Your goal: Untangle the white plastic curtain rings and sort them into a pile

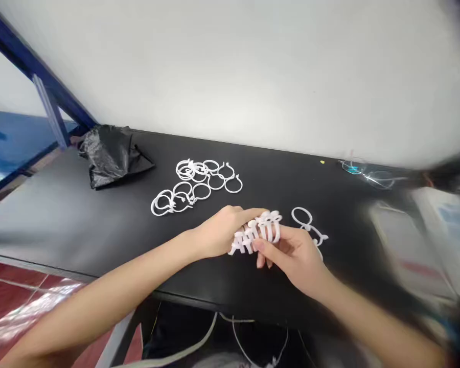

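My left hand (220,230) is closed round a stack of several white plastic rings (258,231), held just above the black table (61,214). My right hand (293,255) meets it from the right, its fingers pinching the near end of the same stack. A loose white ring with a clip (306,222) lies on the table right behind my right hand. A pile of several more white rings (197,184) is spread out farther back, left of centre.
A crumpled black plastic bag (111,153) lies at the table's back left by a blue frame (34,66). A clear wrapper (368,174) sits at the back right. The right side is blurred. Cables hang below the front edge (230,327). The floor is red.
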Available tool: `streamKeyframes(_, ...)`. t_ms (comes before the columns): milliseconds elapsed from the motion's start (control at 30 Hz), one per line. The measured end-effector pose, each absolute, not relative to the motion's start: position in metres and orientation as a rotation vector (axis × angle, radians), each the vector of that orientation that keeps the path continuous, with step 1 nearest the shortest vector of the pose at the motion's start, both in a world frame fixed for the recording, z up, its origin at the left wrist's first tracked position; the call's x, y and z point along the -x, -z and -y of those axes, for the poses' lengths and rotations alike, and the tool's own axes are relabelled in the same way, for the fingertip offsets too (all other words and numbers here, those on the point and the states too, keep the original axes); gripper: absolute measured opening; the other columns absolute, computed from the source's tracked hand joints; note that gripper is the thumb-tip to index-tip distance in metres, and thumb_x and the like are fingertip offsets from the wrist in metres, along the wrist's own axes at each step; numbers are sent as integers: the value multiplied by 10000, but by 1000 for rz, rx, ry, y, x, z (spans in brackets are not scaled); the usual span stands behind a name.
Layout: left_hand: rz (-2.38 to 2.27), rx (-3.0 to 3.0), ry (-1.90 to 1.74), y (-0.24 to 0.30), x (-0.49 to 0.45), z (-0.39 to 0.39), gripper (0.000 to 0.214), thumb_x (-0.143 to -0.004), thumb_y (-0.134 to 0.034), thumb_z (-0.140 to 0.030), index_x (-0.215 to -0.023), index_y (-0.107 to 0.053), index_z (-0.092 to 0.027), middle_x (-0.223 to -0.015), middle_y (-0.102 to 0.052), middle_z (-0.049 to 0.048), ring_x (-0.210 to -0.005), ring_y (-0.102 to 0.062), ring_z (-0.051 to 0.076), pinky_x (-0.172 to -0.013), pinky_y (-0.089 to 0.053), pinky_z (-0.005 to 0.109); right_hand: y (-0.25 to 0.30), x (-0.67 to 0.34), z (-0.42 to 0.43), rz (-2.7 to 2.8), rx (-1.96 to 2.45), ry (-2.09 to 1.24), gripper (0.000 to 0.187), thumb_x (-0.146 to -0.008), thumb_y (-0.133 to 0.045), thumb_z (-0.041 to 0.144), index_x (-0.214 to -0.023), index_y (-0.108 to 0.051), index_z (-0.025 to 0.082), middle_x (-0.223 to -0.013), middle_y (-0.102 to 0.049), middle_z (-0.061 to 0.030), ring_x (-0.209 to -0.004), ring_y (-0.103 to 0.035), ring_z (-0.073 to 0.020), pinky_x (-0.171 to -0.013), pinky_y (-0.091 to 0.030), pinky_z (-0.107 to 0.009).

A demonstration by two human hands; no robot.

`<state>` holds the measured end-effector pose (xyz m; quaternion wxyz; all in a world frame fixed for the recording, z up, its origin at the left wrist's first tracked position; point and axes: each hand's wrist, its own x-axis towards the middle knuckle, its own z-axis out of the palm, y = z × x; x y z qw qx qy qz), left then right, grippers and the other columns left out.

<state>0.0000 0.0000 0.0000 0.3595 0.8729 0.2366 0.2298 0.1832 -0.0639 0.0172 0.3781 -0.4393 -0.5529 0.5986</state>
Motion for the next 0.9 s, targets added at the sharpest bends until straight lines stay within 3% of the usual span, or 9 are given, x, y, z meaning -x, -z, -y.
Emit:
streamKeyframes(67, -661, -2271, -616, 0, 1, 0, 481, -903, -513, -210, -1378, -452, -167, -930, -706, 42, -740, -613, 147, -680, -485, 235, -18, -185, 61, 1378, 1121, -1494, 171, -888, -661, 301, -781, -685, 170, -636, -649, 4, -543, -613, -88, -488, -501, -172)
streamKeyframes(167, -724, -2354, -628, 1, 2, -1, 400, -942, -423, -162, -1339, -469, -153, -861, -689, 32, -716, -602, 145, -709, -482, 253, -19, -186, 59, 1346, 1137, -1459, 173, -885, -661, 323, -812, -691, 169, -638, -651, -1, -531, -607, -96, -469, -494, -184)
streamKeyframes(267, -713, -2516, -579, 3, 1, -4, 233, -964, -357, -121, -983, -590, -128, -745, -639, 25, -646, -563, 143, -764, -467, 299, -19, -186, 57, 1342, 1165, -1482, 206, -883, -661, 351, -813, -690, 160, -651, -661, -17, -536, -617, -109, -450, -481, -195)
streamKeyframes(367, -670, -2692, -475, 4, 1, -7, 237, -915, -381, -50, -747, -519, -146, -671, -577, 12, -569, -486, 132, -766, -453, 317, -17, -187, 55, 1358, 1161, -1600, 263, -893, -641, 395, -811, -696, 151, -686, -670, -32, -538, -623, -116, -431, -475, -203)
streamKeyframes(500, -643, -2602, -391, 1, 3, -8, 189, -874, -448, -33, -749, -522, -155, -667, -573, 8, -621, -517, 145, -748, -460, 287, -17, -189, 56, 1423, 1152, -1582, 270, -903, -631, 374, -759, -690, 154, -601, -624, -3, -495, -574, -98, -484, -505, -222)
streamKeyframes(633, -631, -2446, -368, -2, 6, -8, 200, -908, -440, -93, -751, -540, -166, -656, -566, 20, -697, -562, 171, -693, -462, 263, -16, -188, 60, 1510, 1136, -1400, 280, -916, -616, 320, -682, -658, 172, -654, -658, -21, -574, -623, -120, -578, -539, -242)
streamKeyframes(900, -637, -2368, -391, -5, 4, -8, 226, -926, -406, -117, -744, -530, -167, -667, -562, 20, -703, -560, 165, -670, -459, 247, -14, -192, 59, 1610, 1109, -1295, 296, -931, -594, 283, -656, -635, 182, -659, -657, -19, -601, -640, -128, -586, -527, -239)
